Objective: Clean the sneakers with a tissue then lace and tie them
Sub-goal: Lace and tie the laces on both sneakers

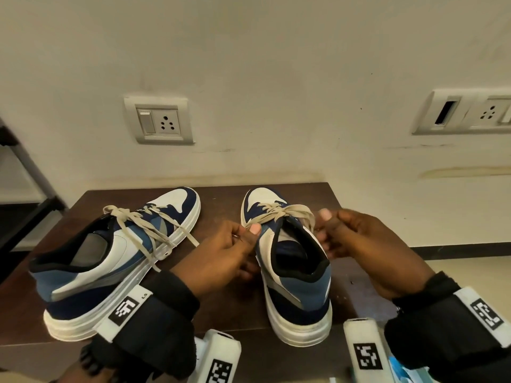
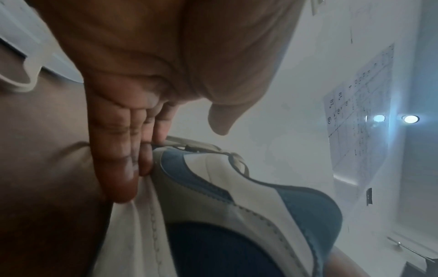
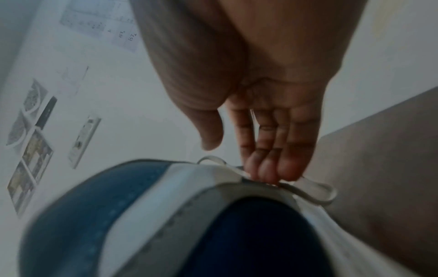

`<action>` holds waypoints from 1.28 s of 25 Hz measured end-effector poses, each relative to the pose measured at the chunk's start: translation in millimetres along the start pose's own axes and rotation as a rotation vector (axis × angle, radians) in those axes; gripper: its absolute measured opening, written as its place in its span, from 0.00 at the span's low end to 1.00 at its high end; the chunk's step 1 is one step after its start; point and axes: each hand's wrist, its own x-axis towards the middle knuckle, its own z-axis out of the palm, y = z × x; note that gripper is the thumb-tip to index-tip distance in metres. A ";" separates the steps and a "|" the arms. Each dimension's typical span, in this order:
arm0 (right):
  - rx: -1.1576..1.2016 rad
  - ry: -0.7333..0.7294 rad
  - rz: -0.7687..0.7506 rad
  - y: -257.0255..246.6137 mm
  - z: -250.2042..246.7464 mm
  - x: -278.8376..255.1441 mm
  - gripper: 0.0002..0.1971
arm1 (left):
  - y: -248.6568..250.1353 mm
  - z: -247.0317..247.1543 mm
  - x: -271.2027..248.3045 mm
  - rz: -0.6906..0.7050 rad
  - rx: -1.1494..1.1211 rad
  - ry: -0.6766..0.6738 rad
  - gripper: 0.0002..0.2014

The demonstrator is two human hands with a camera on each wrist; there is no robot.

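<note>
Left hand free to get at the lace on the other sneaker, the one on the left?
Probably not right now: the left hand is pinching the lace of the right sneaker. The path itself looks free, with bare table between it and the left sneaker.

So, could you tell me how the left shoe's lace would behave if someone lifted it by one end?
Probably floppy: the lace drapes limply over the left shoe, ends trailing onto the table. Likely light, and flat, so hardly slippery.
</note>
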 end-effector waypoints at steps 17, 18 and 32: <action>-0.113 0.239 -0.619 -82.6 42.5 -63.2 0.06 | 20.0 -123.6 -54.9 0.101 0.775 0.785 0.08; -0.127 0.173 -0.641 -85.8 52.1 -69.1 0.06 | 13.6 -137.8 -58.1 -0.040 0.842 0.799 0.13; -0.281 -0.137 -0.427 -83.2 131.4 -23.3 0.09 | -9.9 -118.6 -93.7 -0.269 0.500 0.273 0.17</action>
